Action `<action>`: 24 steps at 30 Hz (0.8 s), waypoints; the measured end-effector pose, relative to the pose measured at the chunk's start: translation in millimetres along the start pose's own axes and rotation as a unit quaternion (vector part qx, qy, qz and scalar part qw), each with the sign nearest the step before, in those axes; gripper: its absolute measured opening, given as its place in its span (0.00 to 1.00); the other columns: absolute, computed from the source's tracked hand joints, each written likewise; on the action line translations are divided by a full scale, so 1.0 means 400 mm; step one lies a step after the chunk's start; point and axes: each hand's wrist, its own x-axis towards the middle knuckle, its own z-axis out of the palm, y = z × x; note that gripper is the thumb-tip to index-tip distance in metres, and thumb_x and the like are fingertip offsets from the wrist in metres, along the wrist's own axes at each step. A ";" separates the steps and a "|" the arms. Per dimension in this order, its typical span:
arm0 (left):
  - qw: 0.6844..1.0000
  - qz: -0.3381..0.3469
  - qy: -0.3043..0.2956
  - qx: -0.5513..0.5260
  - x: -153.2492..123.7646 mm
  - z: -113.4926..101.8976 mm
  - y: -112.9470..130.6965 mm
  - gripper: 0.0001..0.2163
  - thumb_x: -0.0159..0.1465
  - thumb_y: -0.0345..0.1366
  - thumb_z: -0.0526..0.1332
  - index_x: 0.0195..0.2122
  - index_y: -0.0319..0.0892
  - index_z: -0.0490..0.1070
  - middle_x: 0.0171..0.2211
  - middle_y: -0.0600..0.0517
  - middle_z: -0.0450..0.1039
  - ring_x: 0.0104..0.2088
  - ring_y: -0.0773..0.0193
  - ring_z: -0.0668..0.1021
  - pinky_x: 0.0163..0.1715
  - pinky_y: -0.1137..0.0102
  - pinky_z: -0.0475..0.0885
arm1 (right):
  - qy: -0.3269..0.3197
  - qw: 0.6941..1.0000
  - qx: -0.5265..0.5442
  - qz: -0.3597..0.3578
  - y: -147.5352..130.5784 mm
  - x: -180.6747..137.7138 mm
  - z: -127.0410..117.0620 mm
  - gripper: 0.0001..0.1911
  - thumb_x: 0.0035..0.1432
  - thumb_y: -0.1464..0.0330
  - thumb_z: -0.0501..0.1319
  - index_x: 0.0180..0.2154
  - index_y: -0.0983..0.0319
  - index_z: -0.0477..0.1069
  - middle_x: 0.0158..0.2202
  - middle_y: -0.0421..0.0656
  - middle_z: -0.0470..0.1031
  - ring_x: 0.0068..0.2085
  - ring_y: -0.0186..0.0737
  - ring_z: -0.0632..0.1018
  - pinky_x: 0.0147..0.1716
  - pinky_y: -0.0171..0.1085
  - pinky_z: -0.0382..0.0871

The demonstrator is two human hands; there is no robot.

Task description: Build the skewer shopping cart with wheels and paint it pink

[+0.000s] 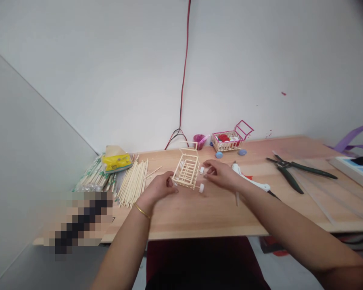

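A miniature shopping cart (186, 171) of thin wooden sticks, with white round wheels, is between my hands on the table. My left hand (161, 187) is at its left side, fingers and thumb curled around the lower edge by a wheel that they partly hide. On the other side, my right hand (220, 174) has its fingers bent and thumb apart, close beside a white wheel (202, 170); contact with it is hard to make out. Another white wheel (201, 188) shows at the near right corner.
Wooden sticks (133, 183) and a yellow packet (117, 162) lie left. A white glue gun (254, 183) and green-handled pliers (290, 171) lie right. Behind stand a pink-trimmed cart (228, 141) and a purple cup (199, 141). The table's front edge (181, 237) is near me.
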 end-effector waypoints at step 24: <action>0.982 -0.059 0.080 -0.159 -0.008 -0.067 -0.018 0.50 0.44 0.29 0.75 0.66 0.47 0.50 0.48 0.45 0.66 0.42 0.62 0.74 0.41 0.65 0.74 | -0.031 0.996 0.082 -0.033 0.033 0.018 0.032 0.24 0.50 0.72 0.63 0.51 0.62 0.68 0.40 0.45 0.77 0.37 0.38 0.78 0.39 0.37 0.74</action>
